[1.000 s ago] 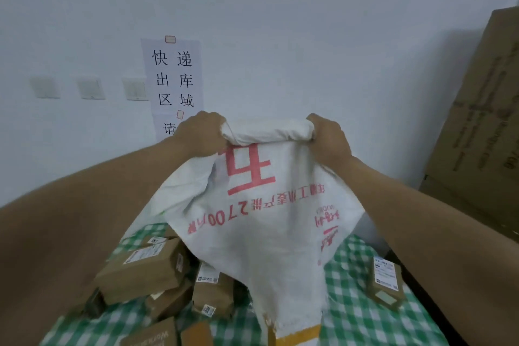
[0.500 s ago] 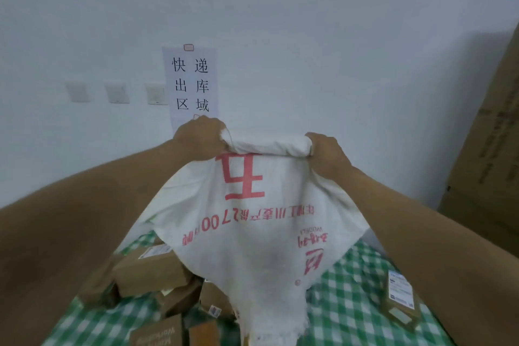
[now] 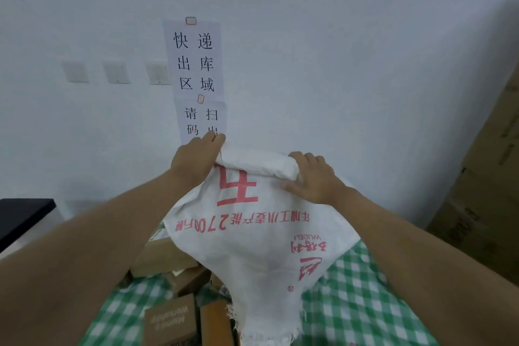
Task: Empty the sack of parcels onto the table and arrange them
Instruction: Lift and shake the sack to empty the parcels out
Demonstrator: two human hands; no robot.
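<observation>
A white woven sack (image 3: 261, 236) with red print hangs upside down over the table, its frayed mouth at the bottom. My left hand (image 3: 196, 159) grips the sack's bunched bottom edge on the left, and my right hand (image 3: 311, 177) grips the same rolled edge on the right. Several brown cardboard parcels (image 3: 168, 320) lie in a heap on the green checked tablecloth (image 3: 362, 298) under and left of the sack. The sack hides part of the heap.
A white wall with paper signs (image 3: 196, 78) and switch plates stands right behind the table. Large cardboard boxes (image 3: 488, 191) are stacked at the right. A dark surface (image 3: 22, 216) sits at the left edge.
Both hands have lowered the sack's held edge a little and my view has tilted, so more of the wall sign shows. The lone parcel on the right of the table is out of view.
</observation>
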